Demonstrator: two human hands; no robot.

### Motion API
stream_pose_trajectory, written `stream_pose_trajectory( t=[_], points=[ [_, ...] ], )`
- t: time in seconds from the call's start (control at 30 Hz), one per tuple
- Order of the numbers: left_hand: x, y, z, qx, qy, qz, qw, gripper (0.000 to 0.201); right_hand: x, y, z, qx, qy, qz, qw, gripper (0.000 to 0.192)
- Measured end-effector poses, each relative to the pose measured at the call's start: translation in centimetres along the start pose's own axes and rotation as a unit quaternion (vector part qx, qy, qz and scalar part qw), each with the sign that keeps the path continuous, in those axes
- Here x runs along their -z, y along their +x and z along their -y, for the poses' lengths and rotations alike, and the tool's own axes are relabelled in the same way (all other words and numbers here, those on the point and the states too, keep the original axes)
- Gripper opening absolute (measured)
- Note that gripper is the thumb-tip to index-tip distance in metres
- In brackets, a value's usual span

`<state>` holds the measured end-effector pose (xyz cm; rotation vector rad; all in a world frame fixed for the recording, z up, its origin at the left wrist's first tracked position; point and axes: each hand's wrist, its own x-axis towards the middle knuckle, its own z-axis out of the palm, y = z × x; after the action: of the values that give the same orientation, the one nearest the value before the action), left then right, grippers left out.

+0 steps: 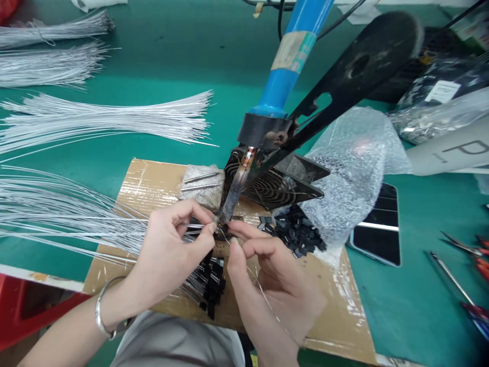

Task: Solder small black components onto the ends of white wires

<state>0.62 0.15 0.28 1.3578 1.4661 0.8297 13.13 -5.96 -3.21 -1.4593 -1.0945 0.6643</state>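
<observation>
Left hand [171,250]: thumb and forefinger pinched on a thin silver wire [191,225], its end held at the iron's tip; a metal bangle [100,316] on the wrist.
Right hand [267,272]: fingertips pinched narrow on a fine solder strand [263,290], which trails back across the palm; the fingertips lie just beside the left hand's.
Soldering iron [284,76]: blue handle, fixed on a black stand [344,76], slanting down so that its tip meets the wire between the two hands.
Cardboard sheet [145,186]: under both hands, taped, lying on the tabletop.
Black parts [296,232]: small pieces heaped just beyond the right hand; more lie below the left hand's fingers.
Fan grille [267,188]: black, directly behind the iron's tip.
Bubble wrap [355,163]: beyond the right hand, partly over the black parts.
Wire bundles [107,120]: silver, fanned out to the left of the left hand.
Phone [380,227]: dark screen, to the right of the right hand.
Tabletop [171,56]: green.
</observation>
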Motion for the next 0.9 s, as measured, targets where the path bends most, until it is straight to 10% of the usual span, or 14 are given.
stream_pose_trajectory(
  t=[0.9],
  points=[
    [0.12,-0.04,0.22,0.013,0.007,0.010,1.000,0.007,-0.17,-0.01,0.16,0.021,-0.016,-0.006,1.000,0.016]
  ],
)
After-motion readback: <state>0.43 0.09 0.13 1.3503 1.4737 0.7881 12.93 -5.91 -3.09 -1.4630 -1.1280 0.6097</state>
